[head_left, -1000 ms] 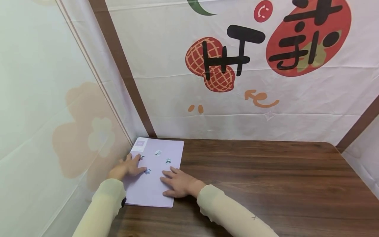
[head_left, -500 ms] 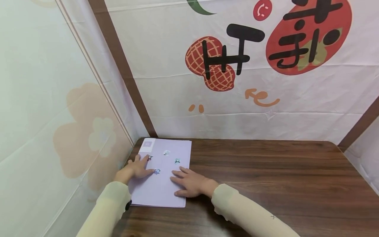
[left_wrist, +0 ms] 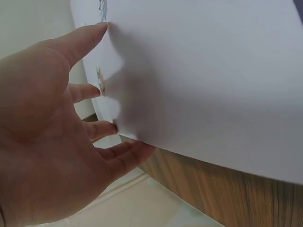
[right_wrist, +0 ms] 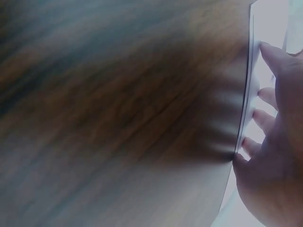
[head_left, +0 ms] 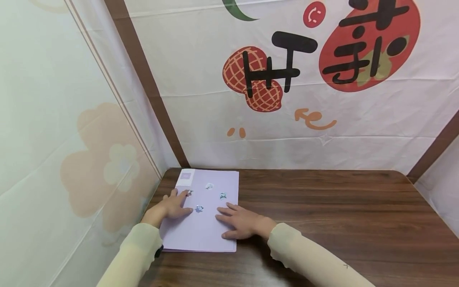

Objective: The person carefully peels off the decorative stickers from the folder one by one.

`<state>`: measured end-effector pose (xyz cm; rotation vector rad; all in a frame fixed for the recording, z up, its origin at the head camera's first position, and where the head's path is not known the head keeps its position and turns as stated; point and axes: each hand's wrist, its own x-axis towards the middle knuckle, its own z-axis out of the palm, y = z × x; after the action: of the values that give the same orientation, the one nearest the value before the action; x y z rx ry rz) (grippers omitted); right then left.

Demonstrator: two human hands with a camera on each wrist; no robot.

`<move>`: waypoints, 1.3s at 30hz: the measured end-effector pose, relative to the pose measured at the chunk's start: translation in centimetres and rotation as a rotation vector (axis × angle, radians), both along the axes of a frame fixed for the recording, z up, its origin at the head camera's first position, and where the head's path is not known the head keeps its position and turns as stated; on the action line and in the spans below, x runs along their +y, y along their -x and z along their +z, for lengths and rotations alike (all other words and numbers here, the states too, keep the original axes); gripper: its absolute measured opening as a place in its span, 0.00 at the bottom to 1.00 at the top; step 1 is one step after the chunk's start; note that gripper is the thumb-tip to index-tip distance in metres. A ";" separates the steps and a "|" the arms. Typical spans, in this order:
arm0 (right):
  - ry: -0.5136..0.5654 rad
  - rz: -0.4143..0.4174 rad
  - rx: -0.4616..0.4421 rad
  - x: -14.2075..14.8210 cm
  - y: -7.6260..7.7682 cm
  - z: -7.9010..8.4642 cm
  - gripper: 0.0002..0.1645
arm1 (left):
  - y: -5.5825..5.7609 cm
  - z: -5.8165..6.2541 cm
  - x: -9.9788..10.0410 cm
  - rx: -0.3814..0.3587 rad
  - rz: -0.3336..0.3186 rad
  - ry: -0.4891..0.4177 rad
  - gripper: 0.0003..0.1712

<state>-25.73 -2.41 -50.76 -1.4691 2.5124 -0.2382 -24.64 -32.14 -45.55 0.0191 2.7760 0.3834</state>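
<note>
A pale lilac folder (head_left: 201,233), with a white label at its upper left and several small shiny stickers, lies flat on the wooden table. My left hand (head_left: 171,206) rests on the folder's left side, fingers spread, the thumb tip beside one sticker (head_left: 199,208). In the left wrist view the fingertips touch the cover and its edge. On the right edge of the folder lies my right hand (head_left: 244,223), fingers extended over the cover. The right wrist view shows that hand (right_wrist: 279,127) along the folder's thin edge, its fingertips touching the cover.
The dark brown wooden table (head_left: 322,215) stretches to the right. A white printed cloth (head_left: 201,107) hangs behind it, with red peanut shapes and black characters. Another cloth (head_left: 86,139) with a pale flower closes off the left side, close to my left arm.
The folder has slid to the right along the table, away from the left cloth, with both hands moving along on it. The hands keep much the same pose on the cover.
</note>
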 end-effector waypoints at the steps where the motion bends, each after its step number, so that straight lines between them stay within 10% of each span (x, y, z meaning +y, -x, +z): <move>1: 0.000 0.000 -0.001 0.3 0.0 0.1 0.41 | 0.0 -0.1 0.1 0.004 -0.003 -0.004 0.47; 39: 0.002 -0.036 -0.107 10.2 -0.8 0.9 0.43 | -0.5 0.9 7.9 -0.016 -0.150 -0.101 0.47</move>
<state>-24.92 7.77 -49.91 -1.3744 2.4563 -0.3173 -24.19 -24.24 -44.67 0.2460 2.7144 0.4819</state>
